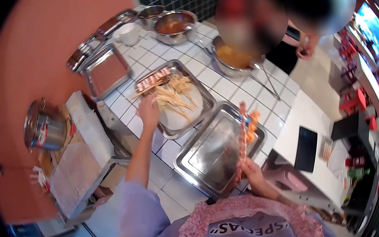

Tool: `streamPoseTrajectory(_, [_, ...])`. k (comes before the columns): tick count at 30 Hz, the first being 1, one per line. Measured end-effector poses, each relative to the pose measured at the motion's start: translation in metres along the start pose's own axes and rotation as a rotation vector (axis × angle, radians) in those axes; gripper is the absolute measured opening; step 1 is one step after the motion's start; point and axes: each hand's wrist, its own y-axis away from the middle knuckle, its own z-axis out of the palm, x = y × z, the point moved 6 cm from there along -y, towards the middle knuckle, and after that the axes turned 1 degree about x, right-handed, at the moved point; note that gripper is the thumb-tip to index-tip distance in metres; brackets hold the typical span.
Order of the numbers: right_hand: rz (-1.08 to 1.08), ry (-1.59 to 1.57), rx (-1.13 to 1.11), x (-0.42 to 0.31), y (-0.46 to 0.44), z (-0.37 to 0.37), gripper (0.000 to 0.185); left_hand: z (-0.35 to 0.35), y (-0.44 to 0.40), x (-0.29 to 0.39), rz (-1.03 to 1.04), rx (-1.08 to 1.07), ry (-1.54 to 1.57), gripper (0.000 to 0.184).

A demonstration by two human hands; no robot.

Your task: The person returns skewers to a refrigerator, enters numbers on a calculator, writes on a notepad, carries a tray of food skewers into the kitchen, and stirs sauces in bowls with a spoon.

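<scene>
Skewer [243, 148] long, reddish, right hand [251, 169] grasping it; left hand [149, 108], grip unclear.

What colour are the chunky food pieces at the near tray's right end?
The chunky food pieces are orange, showing best in the head view.

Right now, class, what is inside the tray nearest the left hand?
Inside the tray lie pale strips, a row of pink-and-white pieces and something flat and white. Whatever is beneath the strips, pieces and left hand is hidden.
</scene>
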Motion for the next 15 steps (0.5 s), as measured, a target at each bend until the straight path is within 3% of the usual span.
streamPoseTrajectory(1, [-0.003, 0.000, -0.025, -0.007, -0.004, 0.004, 0.022, 0.004, 0.029, 0.003, -0.001, -0.012, 0.169, 0.020])
streamPoseTrajectory(2, [-0.039, 0.002, -0.051, -0.017, -0.009, 0.011, 0.021, -0.005, 0.066, 0.040, -0.113, -0.176, 0.241, 0.022])
streamPoseTrajectory(3, [-0.042, -0.005, -0.059, -0.024, -0.012, 0.016, 0.021, 0.005, 0.110, 0.051, -0.257, -0.285, 0.591, 0.025])
streamPoseTrajectory(4, [-0.045, -0.005, -0.073, -0.030, -0.016, 0.021, 0.020, 0.002, 0.150, 0.077, -0.204, -0.316, 0.574, 0.025])
streamPoseTrajectory(5, [-0.060, -0.006, -0.086, -0.032, -0.019, 0.026, 0.019, -0.003, 0.190, 0.102, -0.516, -0.532, 0.751, 0.024])
streamPoseTrajectory(6, [-0.069, -0.003, -0.102, -0.032, -0.021, 0.032, 0.019, 0.001, 0.225, 0.110, -0.472, -0.617, 0.853, 0.023])
streamPoseTrajectory(10, [-0.053, -0.044, -0.232, -0.005, -0.017, 0.057, 0.021, -0.012, 0.294, 0.144, -0.607, -0.532, 1.011, 0.026])
streamPoseTrajectory(13, [-0.114, -0.006, -0.286, 0.034, -0.015, 0.065, 0.020, -0.024, 0.307, 0.145, -0.582, -0.375, 0.963, 0.027])
streamPoseTrajectory(15, [-0.214, 0.217, -0.225, 0.056, -0.015, 0.064, 0.020, -0.035, 0.320, 0.137, -0.572, -0.435, 0.800, 0.024])
